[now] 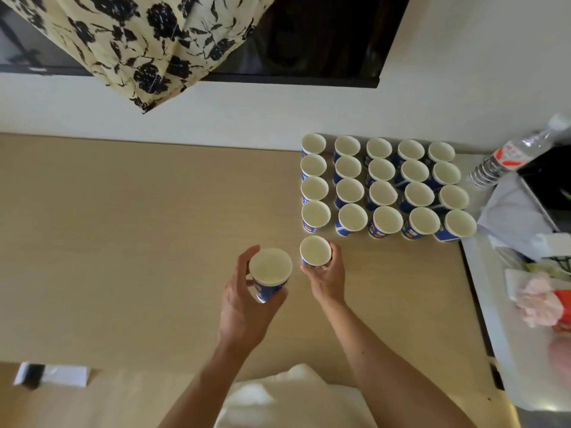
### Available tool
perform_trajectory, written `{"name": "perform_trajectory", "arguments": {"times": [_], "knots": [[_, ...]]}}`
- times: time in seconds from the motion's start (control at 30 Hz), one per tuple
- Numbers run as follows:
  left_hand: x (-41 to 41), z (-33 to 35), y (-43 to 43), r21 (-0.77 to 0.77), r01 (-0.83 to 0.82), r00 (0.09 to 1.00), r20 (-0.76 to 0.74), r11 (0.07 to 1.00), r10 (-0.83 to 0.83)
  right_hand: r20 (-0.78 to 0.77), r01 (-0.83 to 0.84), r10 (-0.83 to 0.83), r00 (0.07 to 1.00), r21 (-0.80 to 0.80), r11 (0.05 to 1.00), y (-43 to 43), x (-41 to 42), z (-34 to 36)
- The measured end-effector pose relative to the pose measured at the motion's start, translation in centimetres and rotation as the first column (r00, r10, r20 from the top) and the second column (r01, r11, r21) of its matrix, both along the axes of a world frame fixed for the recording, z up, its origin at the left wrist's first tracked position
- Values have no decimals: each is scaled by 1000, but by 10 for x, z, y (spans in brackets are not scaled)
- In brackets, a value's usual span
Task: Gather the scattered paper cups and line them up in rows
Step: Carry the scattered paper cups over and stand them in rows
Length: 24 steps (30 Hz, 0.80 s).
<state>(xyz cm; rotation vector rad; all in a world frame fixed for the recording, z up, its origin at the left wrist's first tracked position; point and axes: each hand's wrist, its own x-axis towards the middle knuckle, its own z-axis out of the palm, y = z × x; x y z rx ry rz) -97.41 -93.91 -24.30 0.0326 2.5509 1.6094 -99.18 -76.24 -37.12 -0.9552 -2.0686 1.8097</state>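
Several blue-and-white paper cups (383, 186) stand upright in neat rows on the wooden table (123, 227), at the back right against the wall. My left hand (244, 301) grips one paper cup (270, 271), lifted above the table. My right hand (324, 276) holds another cup (315, 251) just in front of the leftmost column of the rows, at the table surface.
A plastic water bottle (513, 156) lies at the far right beside a white cloth (513, 211) and a pink crumpled item (539, 301) on a white tray. A floral curtain (148, 41) hangs over a dark window at the back.
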Motion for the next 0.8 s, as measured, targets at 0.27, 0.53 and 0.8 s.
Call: {"name": "perform_trajectory", "arguments": {"times": [0.27,0.53,0.8], "knots": [[5,1,16,-12,11,1000,-20,1000,-11,-34,-34,34,999,8,999,15,-11,-10],[10,3,26,-29,38,999,-4,999,-38,-38,-43,43,998,-1,999,22,-14,-16],[16,5,25,-64,44,999,9,997,-44,-36,-76,75,997,-15,997,22,-10,-16]]}}
